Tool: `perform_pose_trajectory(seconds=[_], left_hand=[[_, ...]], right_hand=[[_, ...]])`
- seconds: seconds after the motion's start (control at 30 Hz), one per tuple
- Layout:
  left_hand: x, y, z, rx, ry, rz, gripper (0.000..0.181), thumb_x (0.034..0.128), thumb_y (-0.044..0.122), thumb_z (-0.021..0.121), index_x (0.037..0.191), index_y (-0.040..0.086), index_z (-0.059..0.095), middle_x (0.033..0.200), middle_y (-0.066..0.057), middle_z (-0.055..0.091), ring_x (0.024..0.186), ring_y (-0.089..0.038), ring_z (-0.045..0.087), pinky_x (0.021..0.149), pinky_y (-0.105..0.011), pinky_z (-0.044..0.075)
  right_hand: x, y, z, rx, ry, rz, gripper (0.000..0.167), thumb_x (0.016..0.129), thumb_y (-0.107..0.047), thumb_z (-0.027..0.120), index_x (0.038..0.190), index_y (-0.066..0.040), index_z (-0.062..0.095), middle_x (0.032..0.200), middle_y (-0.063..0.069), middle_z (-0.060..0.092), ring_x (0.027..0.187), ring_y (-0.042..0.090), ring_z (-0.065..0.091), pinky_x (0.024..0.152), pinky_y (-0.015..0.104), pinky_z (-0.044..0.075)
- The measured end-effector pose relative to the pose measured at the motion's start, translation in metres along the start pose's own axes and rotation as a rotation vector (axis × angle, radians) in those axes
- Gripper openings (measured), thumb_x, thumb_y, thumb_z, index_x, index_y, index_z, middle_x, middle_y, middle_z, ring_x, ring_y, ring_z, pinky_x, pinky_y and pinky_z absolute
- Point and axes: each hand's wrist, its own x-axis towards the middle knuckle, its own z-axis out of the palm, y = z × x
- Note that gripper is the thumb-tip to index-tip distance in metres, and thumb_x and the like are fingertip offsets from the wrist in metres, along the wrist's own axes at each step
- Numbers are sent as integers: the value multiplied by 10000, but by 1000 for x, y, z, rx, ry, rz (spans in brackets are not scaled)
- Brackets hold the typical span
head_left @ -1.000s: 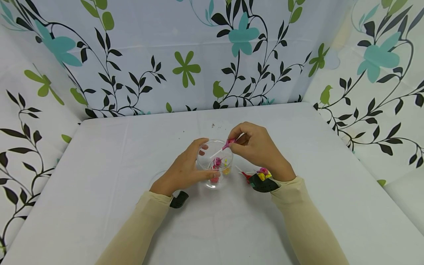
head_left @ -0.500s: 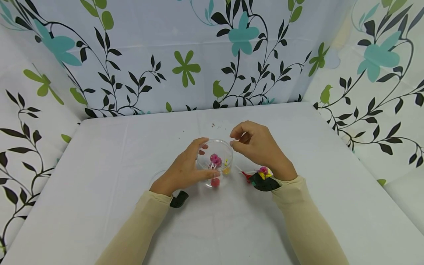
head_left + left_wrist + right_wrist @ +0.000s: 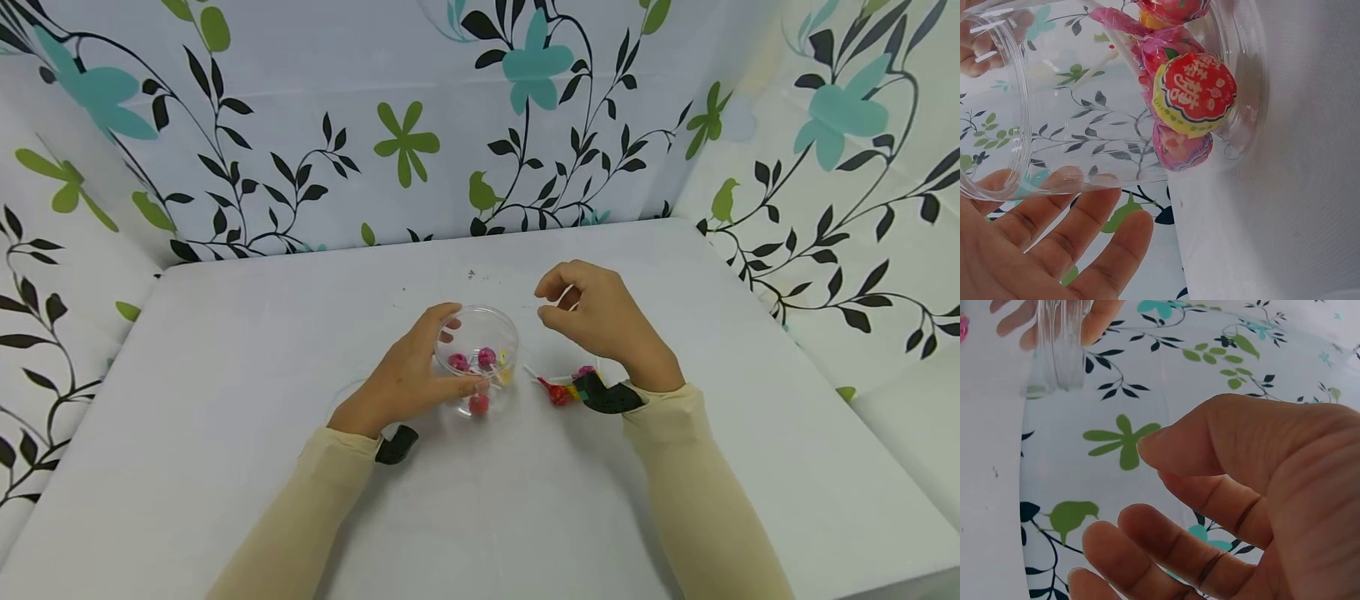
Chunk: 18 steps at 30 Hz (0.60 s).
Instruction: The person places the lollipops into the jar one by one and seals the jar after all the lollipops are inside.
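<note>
My left hand point(image 3: 408, 375) holds a clear jar point(image 3: 504, 337) on the white table, thumb on the near side and fingers round the far side. Inside the jar are several wrapped lollipops point(image 3: 1194, 94), pink, red and yellow, lying at the bottom with some white sticks pointing up. To the right of the jar's rim, my right hand point(image 3: 600, 312) hovers with nothing in it. Its fingers point(image 3: 1172, 544) are loosely bent and the thumb stands apart from most of them. More lollipops point(image 3: 557, 393) lie on the table below the right wrist, partly hidden by the black wrist strap.
A clear round rim point(image 3: 341, 393), perhaps a lid, shows on the table point(image 3: 187, 450) beside the left wrist and is mostly hidden. Small dark specks point(image 3: 471, 273) dot the far part of the table. A patterned curtain point(image 3: 285, 83) stands behind and at both sides.
The right hand has let go of a pink lollipop, which dropped into the jar. That hand has moved a little right, away from the rim. The head view has shifted slightly.
</note>
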Motion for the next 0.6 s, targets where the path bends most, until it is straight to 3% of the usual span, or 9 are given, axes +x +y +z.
perform_pose_trajectory(seconds=[0.33,0.6], left_hand=[[1,-1,-1,4,-2,26,1076,784,635,842,1608,242,273,1528,-38,487,1347,-240,501,1058,-582,470],[2,0,-1,-1,-11,7,1098,775,631,852,1615,249,257,1544,-38,479,1363,-243,491,1056,-598,474]], right_hand=[[-14,32,-10,-129,-121,211,183,916,-98,682,1094,-79,720,1051,107,669,946,287,611,737,379,530],[-21,60,-6,-174,-333,297,197,914,-59,700,1107,-33,725,1078,127,677,948,295,597,763,378,521]])
